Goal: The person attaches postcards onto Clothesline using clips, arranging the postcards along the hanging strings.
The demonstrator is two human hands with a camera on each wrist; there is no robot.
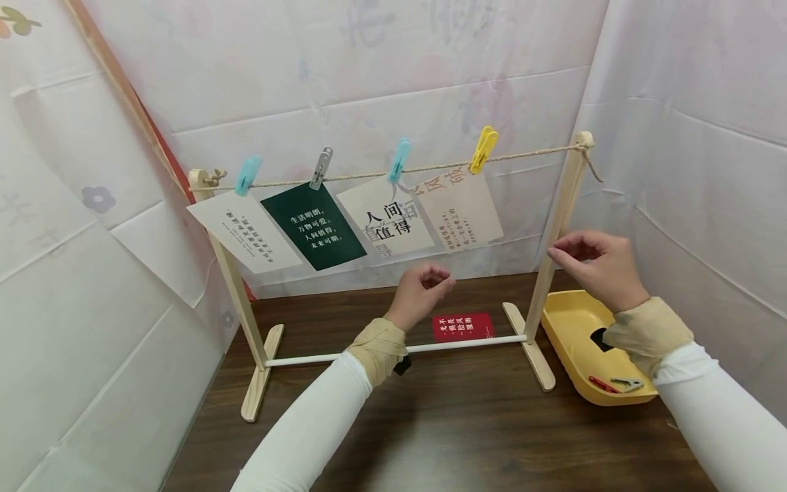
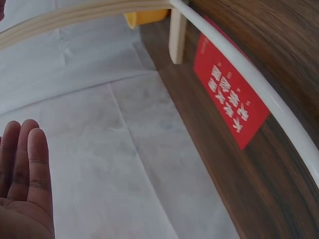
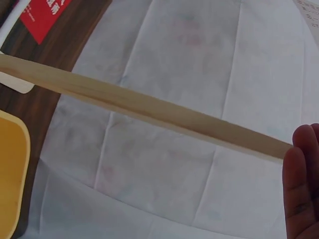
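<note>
My left hand [image 1: 422, 295] hovers in front of the rack below the hanging cards, fingers loosely bent, holding nothing. My right hand [image 1: 599, 266] is raised beside the right wooden post [image 1: 558, 232], its fingers loosely bent and nothing visible in them; whether it touches the post I cannot tell. Along the twine [image 1: 363, 176] hang a white card [image 1: 246, 232], a dark green card [image 1: 326, 239], a cream card [image 1: 399, 239] and a beige card [image 1: 473, 219]. They hang at a light blue clothespin [image 1: 248, 175], a grey clothespin [image 1: 322, 168], another blue clothespin [image 1: 399, 160] and a yellow clothespin [image 1: 484, 150].
On the dark wooden table [image 1: 430, 424] a red card [image 1: 462, 326] lies behind the rack's white rod [image 1: 467, 344]. A yellow basin [image 1: 572, 355] stands at the right, with a red clothespin [image 1: 603, 385] and a grey clothespin [image 1: 628, 385] in it. Pale cloth [image 1: 393, 82] hangs behind.
</note>
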